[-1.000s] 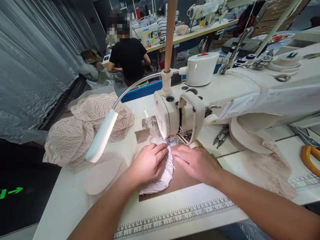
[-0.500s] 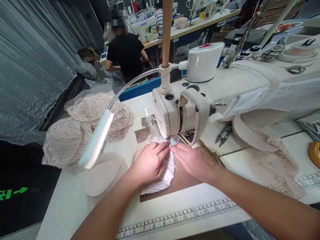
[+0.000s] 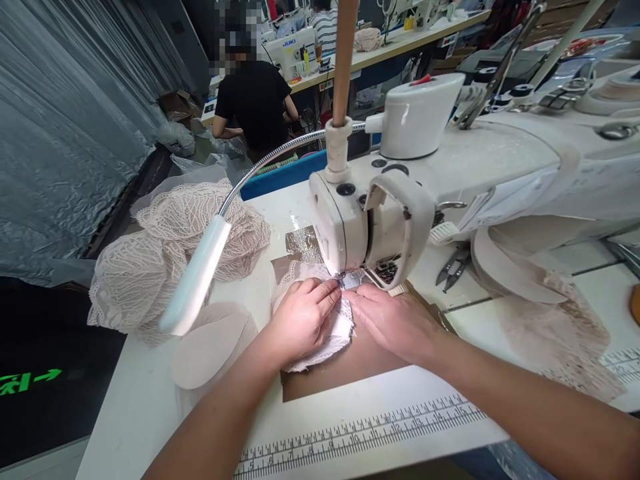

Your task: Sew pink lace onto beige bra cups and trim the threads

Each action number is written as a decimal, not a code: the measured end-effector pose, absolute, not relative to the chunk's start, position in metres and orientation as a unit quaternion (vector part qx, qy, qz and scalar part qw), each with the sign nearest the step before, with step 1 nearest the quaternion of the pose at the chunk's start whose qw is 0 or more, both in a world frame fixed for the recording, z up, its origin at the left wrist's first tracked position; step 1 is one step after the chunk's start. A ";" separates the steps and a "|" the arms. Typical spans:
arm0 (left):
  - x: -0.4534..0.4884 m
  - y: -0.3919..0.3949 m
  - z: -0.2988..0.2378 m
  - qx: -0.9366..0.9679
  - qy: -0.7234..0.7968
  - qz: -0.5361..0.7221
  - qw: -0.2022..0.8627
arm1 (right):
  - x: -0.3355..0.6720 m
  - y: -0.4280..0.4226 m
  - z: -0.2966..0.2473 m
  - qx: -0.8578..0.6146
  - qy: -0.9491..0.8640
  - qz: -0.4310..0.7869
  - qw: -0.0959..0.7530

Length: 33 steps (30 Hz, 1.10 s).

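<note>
A pale pink lace piece (image 3: pixel 341 327) lies under the needle end of a white sewing machine (image 3: pixel 345 223). My left hand (image 3: pixel 303 319) rests on it with bent fingers closed, pressing the fabric just left of the presser foot. From the other side, my right hand (image 3: pixel 390 320) pinches the lace edge close to the foot, its fingers pressed together. Both sets of fingertips nearly meet in front of the foot. Beneath the lace is a brown plate (image 3: pixel 370 363). The needle and the seam are too small to make out.
Heaped lace pieces (image 3: pixel 150 267) and a smooth beige cup (image 3: pixel 207 353) lie left, under a bendy lamp (image 3: pixel 197 280). Thread snips (image 3: pixel 454 267) and more lace (image 3: pixel 565 327) are right. A printed ruler (image 3: pixel 360 433) runs along the front edge. A person in black (image 3: pixel 253 100) sits beyond.
The lace has fed a little way forward under the foot, so less of it shows by my hands. My view has shifted slightly; both hands keep their grip.
</note>
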<state>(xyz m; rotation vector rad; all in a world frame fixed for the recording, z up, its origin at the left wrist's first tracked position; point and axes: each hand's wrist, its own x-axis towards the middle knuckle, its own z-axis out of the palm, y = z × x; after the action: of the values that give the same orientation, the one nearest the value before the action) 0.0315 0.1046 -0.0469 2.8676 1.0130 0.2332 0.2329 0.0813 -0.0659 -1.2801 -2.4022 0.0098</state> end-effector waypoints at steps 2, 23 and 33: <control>0.031 0.104 -0.048 0.940 0.326 0.082 0.050 | 0.235 0.080 -0.064 -0.456 -0.866 0.027 0.204; 0.029 0.107 -0.049 0.942 0.308 0.115 0.065 | 0.239 0.081 -0.071 -0.432 -0.872 0.042 0.227; 0.031 0.108 -0.044 0.937 0.318 0.130 0.065 | 0.237 0.080 -0.060 -0.432 -0.877 0.043 0.205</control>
<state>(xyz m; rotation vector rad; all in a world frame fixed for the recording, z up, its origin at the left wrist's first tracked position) 0.0312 0.1081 -0.0444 2.8276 0.9602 0.3935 0.2371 0.0796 -0.0599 -1.2038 -2.4466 0.1200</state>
